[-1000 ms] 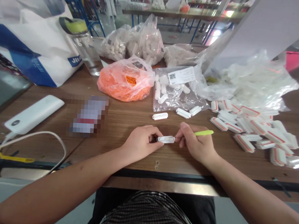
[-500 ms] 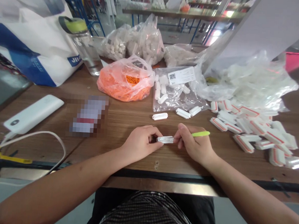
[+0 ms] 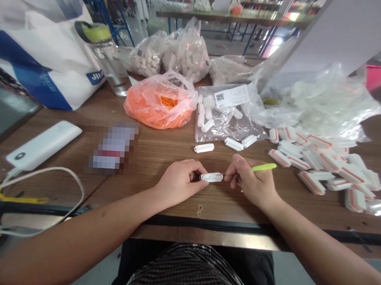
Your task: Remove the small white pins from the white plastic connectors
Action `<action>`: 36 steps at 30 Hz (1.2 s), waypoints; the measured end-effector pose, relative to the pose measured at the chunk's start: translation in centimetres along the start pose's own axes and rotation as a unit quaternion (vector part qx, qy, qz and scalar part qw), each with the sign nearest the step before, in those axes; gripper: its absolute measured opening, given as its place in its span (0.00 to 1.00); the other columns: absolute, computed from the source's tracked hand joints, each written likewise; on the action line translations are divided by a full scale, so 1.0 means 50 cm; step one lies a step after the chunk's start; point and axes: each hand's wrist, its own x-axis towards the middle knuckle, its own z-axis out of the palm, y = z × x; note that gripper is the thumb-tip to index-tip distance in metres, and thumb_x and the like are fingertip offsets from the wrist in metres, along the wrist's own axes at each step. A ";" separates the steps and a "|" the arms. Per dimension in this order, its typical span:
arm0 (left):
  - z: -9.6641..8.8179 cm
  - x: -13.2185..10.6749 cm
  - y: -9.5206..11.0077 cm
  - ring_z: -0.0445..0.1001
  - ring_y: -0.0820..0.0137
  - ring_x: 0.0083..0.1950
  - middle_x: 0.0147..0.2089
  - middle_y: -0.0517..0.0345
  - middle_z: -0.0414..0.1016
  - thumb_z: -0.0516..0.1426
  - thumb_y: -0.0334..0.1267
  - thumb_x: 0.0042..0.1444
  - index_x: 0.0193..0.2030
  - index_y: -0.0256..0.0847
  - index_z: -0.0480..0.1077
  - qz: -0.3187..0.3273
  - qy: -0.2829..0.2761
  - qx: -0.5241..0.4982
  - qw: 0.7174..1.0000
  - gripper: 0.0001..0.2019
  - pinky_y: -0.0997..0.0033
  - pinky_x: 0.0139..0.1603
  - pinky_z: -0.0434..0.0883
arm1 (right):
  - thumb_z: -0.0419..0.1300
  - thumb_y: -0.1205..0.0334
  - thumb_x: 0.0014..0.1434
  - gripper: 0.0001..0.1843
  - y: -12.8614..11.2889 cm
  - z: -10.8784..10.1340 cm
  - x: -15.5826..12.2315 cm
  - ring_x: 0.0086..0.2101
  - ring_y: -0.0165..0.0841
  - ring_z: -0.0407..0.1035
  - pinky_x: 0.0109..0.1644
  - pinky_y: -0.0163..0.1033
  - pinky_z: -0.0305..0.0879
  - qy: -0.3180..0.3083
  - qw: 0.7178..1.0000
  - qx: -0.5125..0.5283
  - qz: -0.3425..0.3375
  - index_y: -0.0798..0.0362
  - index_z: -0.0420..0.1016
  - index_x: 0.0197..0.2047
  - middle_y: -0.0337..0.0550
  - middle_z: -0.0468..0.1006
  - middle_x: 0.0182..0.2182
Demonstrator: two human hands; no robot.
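Currently, near the front edge of the brown wood-grain table (image 3: 160, 147), the left hand (image 3: 178, 180) pinches a small white oblong plastic piece (image 3: 212, 177) while the right hand (image 3: 252, 179) grips a lime-green-handled tool (image 3: 264, 167); if the pinch loosens, the tool's thin tip might skid and scratch the piece

Tabletop (image 3: 219, 205) nearside of the left hand (image 3: 178, 181): passable. Right of the right hand (image 3: 252, 179): obstructed by piled white pieces (image 3: 330, 161).
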 end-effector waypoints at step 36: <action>-0.003 0.000 0.006 0.64 0.75 0.26 0.27 0.64 0.67 0.62 0.35 0.51 0.35 0.42 0.74 -0.002 0.002 0.021 1.000 0.04 0.73 0.30 0.63 | 0.55 0.38 0.58 0.30 -0.006 0.011 0.002 0.13 0.26 0.63 0.16 0.31 0.59 0.002 0.999 -0.025 0.035 0.55 0.70 0.18 0.41 0.72 0.14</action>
